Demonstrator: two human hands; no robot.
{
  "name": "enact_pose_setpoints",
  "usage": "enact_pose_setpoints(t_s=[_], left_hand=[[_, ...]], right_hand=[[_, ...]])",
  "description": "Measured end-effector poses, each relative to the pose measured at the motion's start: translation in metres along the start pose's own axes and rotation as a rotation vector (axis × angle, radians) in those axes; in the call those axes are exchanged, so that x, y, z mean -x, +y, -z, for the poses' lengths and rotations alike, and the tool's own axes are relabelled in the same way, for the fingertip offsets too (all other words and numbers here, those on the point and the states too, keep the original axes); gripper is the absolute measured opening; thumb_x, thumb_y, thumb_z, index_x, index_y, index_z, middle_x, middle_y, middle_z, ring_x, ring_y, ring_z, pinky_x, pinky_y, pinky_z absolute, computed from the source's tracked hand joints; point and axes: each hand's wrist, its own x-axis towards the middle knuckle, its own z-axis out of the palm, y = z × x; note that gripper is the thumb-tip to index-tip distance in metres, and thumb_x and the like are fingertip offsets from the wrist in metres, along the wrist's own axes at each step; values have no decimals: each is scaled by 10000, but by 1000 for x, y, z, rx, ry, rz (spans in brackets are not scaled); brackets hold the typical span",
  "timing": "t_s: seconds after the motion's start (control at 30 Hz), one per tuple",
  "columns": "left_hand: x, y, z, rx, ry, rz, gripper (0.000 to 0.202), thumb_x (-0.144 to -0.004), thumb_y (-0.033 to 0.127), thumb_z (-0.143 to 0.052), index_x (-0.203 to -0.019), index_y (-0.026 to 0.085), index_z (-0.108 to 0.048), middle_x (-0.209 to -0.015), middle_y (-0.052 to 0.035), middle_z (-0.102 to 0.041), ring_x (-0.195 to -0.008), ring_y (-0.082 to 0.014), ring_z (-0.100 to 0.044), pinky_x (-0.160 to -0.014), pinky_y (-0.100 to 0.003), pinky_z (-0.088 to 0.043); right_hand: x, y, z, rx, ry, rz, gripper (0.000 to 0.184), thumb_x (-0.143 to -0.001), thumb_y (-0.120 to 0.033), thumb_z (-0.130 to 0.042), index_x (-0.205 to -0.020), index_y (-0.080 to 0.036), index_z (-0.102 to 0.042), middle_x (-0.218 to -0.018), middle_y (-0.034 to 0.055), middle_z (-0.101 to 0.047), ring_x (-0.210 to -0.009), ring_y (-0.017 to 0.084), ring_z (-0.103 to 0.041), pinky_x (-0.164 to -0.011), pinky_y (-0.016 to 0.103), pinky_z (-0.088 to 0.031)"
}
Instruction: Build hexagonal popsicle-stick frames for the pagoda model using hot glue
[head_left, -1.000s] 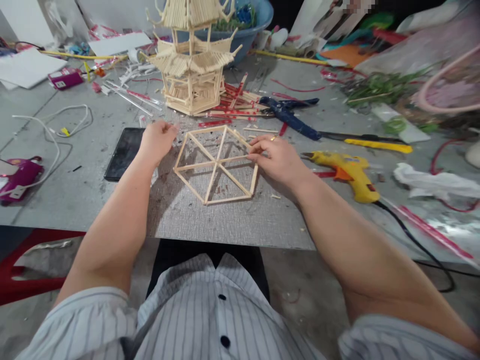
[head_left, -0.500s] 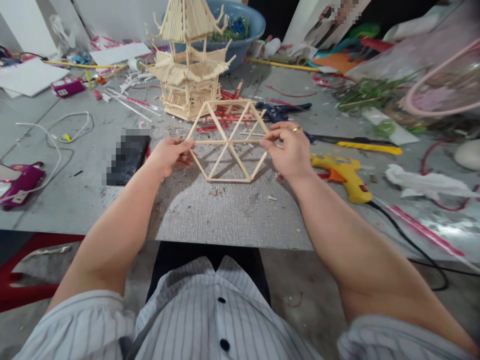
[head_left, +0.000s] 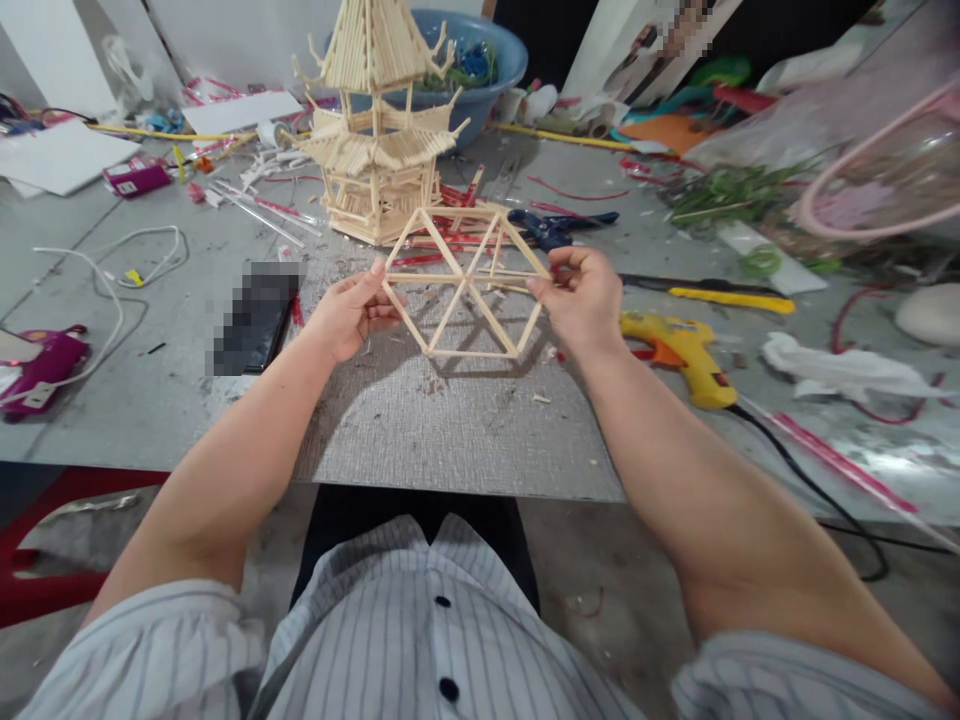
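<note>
both my left hand (head_left: 346, 314) and right hand (head_left: 586, 298) pinch opposite corners of the hexagonal stick frame (head_left: 465, 281), nearer than the stick pagoda (head_left: 379, 148); i'm likely checking it, and turning it needs even pressure.

No words or numbers can be read. Left of the stick pagoda (head_left: 371, 150) sits a purple case (head_left: 146, 175) with a pale label (head_left: 127, 187), whose print, if any, seems too small to make out.
</note>
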Motion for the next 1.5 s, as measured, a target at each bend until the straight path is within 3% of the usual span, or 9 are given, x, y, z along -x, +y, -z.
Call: enact_pose_setpoints(t_s=[0.13,0.27,0.4,0.53,0.73,0.9,1.03,1.27,1.5], left_hand=[[4,0,-6,56,-16,56,117,-904,108,-591,-808,118,-657,-725,-32,-710,-654,-87,-677,-659,-181,-553],[6,-2,-9,14,37,99,150,-848,-3,-581,-804,115,-662,-699,-13,-703,-607,-79,-656,-634,-193,-552],[3,-4,-7,11,45,35,116,-845,33,-595,-812,133,-644,-730,-8,-714,-608,-82,-654,-608,-202,-547],[0,-5,-5,18,28,-64,104,-819,51,-618,-827,154,-632,-738,6,-715,-622,-84,-667,-623,-201,-555],[-2,-6,-1,-18,38,-178,87,-802,125,-672,-866,179,-648,-787,12,-718,-686,-91,-675,-745,-244,-574],[-3,-7,-2,-34,57,-217,122,-798,153,-696,-906,184,-647,-831,9,-722,-702,-89,-676,-780,-257,-574],[-3,-7,-2,-12,63,-216,110,-818,142,-669,-916,188,-653,-853,9,-729,-699,-87,-679,-777,-252,-576],[-3,-4,1,14,58,-173,128,-829,162,-668,-940,210,-710,-919,-4,-756,-734,-92,-702,-782,-230,-576],[-4,-6,5,-25,65,-154,208,-845,332,-693,-1046,283,-712,-993,-4,-764,-789,-137,-719,-741,-276,-570]], right_hand=[[-2,3,0,-18,58,7,423,-683,-379,-804,-1019,-235,-590,-832,7,-598,-665,151,-618,-685,389,-579],[-3,6,0,-109,53,82,477,-730,-411,-772,-1115,-245,-543,-893,31,-598,-775,197,-670,-760,435,-585],[-5,6,-4,-275,76,142,541,-736,-480,-754,-1167,-292,-487,-1053,41,-595,-893,203,-679,-840,455,-577],[-9,5,-6,-442,97,60,556,-699,-538,-748,-1130,-301,-488,-1126,37,-576,-923,189,-675,-855,434,-580],[-8,-10,4,-511,-171,-137,464,-780,-644,-597,-1055,-274,-548,-1071,61,-664,-1001,230,-687,-842,450,-589],[2,-33,9,-684,-330,-326,377,-747,-586,-669,-927,-264,-592,-1000,42,-723,-1008,227,-704,-878,433,-588],[9,-44,9,-770,-372,-427,339,-730,-514,-737,-919,-259,-620,-1007,27,-746,-950,223,-726,-859,440,-603],[11,-48,8,-731,-392,-332,428,-723,-615,-742,-921,-268,-588,-1022,18,-744,-959,216,-730,-838,424,-611],[15,-54,8,-681,-408,-289,488,-677,-665,-755,-921,-280,-580,-1031,15,-740,-898,227,-737,-718,410,-620]])
